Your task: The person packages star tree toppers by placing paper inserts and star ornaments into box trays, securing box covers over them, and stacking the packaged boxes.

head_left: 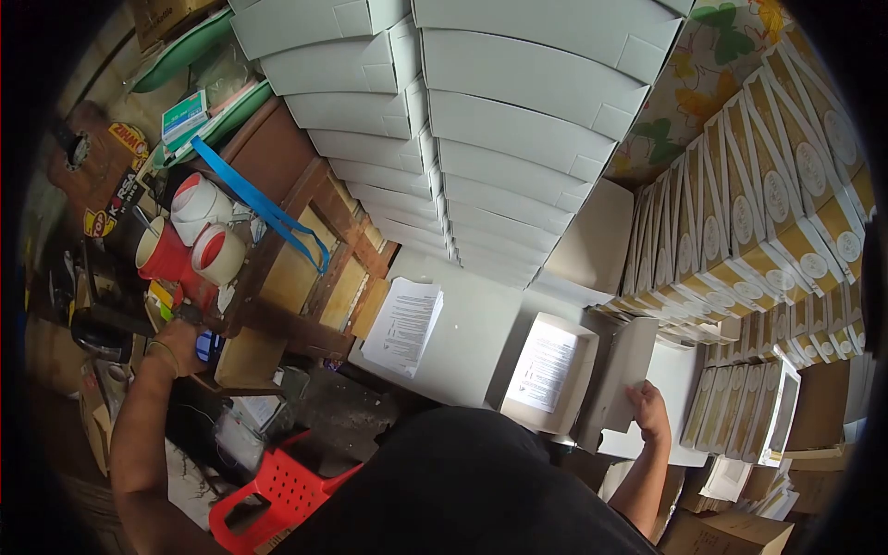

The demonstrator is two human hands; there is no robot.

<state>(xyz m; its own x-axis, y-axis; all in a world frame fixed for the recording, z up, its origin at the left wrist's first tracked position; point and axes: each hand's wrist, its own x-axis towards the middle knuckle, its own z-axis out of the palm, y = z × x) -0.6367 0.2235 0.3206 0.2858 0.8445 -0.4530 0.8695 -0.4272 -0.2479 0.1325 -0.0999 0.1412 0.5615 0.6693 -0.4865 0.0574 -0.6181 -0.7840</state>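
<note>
My right hand point(649, 409) is closed on the edge of the raised grey lid point(622, 379) of a shallow box. Inside the open box point(575, 387) lies a printed sheet point(544, 370). On the left, my left hand point(183, 350) reaches to the side of a wooden cabinet point(242, 356), next to a small blue object point(209, 346). Whether the fingers hold that object cannot be made out. A stack of printed papers point(405, 326) lies on the white table point(462, 324), left of the box.
Tall stacks of white boxes point(536, 102) rise behind the table. Rows of gold-and-white boxes point(749, 222) stand at the right. Red and white containers point(166, 248) sit on the cabinet. A red plastic chair point(277, 490) is at the lower left.
</note>
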